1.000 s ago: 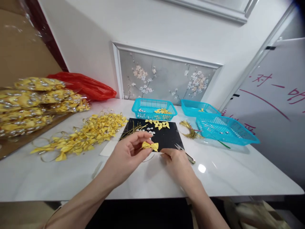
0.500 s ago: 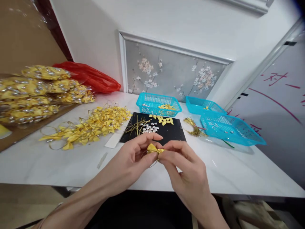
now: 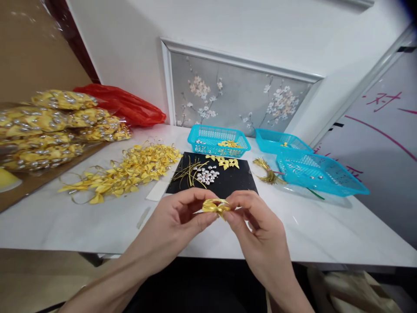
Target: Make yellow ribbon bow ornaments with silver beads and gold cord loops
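A small yellow ribbon bow (image 3: pixel 215 207) with a gold cord around it is pinched between my two hands, above the table's front part. My left hand (image 3: pixel 182 217) grips its left side with thumb and fingers. On its right side, my right hand (image 3: pixel 257 221) holds it the same way. Just beyond lies a black mat (image 3: pixel 228 180), bearing silver heart-shaped beads (image 3: pixel 207 175), loose gold cords (image 3: pixel 189 170) and several flat yellow bows (image 3: pixel 227 162).
Finished-looking yellow bows (image 3: pixel 137 167) are heaped at the left, near stacked bags (image 3: pixel 42 130) of similar pieces and a red plastic bag (image 3: pixel 124 104). Blue baskets (image 3: pixel 219 138) stand at the back and right (image 3: pixel 325 176). A gold cord bundle (image 3: pixel 269 174) lies between them.
The bow has been turned, so its gold cord now shows across the front and top. My right fingers have shifted on its right side. The view has moved slightly.
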`<move>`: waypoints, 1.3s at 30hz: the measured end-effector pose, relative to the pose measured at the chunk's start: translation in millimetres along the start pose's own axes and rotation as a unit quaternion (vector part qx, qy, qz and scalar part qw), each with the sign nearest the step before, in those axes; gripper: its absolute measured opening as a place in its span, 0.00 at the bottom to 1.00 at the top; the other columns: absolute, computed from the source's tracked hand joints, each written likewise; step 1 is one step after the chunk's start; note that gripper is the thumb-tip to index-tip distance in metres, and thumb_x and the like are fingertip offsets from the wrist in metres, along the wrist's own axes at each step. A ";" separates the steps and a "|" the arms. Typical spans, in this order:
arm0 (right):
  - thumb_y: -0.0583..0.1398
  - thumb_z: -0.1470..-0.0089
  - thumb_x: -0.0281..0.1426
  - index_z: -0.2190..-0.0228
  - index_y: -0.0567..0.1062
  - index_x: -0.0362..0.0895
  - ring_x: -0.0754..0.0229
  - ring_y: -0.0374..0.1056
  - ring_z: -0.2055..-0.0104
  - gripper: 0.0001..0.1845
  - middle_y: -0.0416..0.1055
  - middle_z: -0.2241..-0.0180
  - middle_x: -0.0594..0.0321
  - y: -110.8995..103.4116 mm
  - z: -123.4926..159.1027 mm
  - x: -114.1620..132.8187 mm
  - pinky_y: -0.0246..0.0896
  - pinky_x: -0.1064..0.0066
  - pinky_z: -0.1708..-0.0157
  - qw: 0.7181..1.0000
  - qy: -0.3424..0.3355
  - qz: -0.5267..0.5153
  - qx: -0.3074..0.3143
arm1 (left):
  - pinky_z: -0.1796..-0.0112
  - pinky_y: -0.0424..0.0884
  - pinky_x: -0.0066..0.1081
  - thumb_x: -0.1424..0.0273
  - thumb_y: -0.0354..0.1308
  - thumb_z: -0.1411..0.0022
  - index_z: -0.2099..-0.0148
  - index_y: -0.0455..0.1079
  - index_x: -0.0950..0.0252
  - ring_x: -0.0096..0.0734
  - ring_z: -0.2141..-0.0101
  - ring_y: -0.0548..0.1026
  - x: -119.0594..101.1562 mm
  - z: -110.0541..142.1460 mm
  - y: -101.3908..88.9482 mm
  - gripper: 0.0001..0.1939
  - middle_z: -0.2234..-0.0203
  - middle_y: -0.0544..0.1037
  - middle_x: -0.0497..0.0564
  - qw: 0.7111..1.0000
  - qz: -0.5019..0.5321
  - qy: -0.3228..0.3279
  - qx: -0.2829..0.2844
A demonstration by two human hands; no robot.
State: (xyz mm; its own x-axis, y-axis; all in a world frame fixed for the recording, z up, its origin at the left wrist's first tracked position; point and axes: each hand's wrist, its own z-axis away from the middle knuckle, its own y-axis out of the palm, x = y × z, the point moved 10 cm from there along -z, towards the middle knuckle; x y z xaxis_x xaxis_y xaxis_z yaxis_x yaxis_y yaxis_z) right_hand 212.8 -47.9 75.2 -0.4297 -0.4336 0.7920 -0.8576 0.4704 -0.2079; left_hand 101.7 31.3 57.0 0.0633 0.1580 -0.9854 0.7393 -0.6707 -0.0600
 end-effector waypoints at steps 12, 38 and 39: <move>0.58 0.42 0.22 0.66 0.74 0.43 0.61 0.68 0.57 0.07 0.68 0.57 0.58 -4.9 7.7 17.1 0.67 0.70 0.58 0.985 -0.067 0.150 -0.056 | 0.65 0.73 0.22 0.74 0.59 0.38 0.61 0.75 0.59 0.26 0.63 0.76 -10.9 3.9 5.7 0.06 0.61 0.78 0.46 0.992 -0.103 0.075 -0.025; 0.60 0.44 0.28 0.53 0.70 0.52 0.64 0.66 0.65 0.17 0.68 0.61 0.65 -3.8 11.0 -23.7 0.65 0.72 0.64 0.992 0.109 0.045 0.042 | 0.61 0.70 0.25 0.70 0.64 0.39 0.60 0.72 0.62 0.28 0.63 0.76 7.3 0.7 -3.0 0.05 0.66 0.77 0.47 0.999 0.000 -0.034 0.018; 0.60 0.44 0.28 0.53 0.70 0.52 0.65 0.65 0.67 0.17 0.69 0.63 0.67 -6.1 11.9 -22.5 0.65 0.72 0.66 0.992 0.106 0.057 0.043 | 0.61 0.70 0.25 0.70 0.64 0.40 0.60 0.72 0.62 0.28 0.63 0.76 5.9 0.9 -3.5 0.05 0.66 0.77 0.46 0.999 -0.006 -0.031 0.013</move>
State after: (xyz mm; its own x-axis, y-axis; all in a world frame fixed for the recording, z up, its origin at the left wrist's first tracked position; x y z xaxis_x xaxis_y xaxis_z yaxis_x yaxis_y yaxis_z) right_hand 224.3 -50.2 51.8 -0.4640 -0.2052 0.8618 -0.8318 0.4356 -0.3441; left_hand 98.8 33.9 51.2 0.0130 0.1211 -0.9926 0.7227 -0.6872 -0.0744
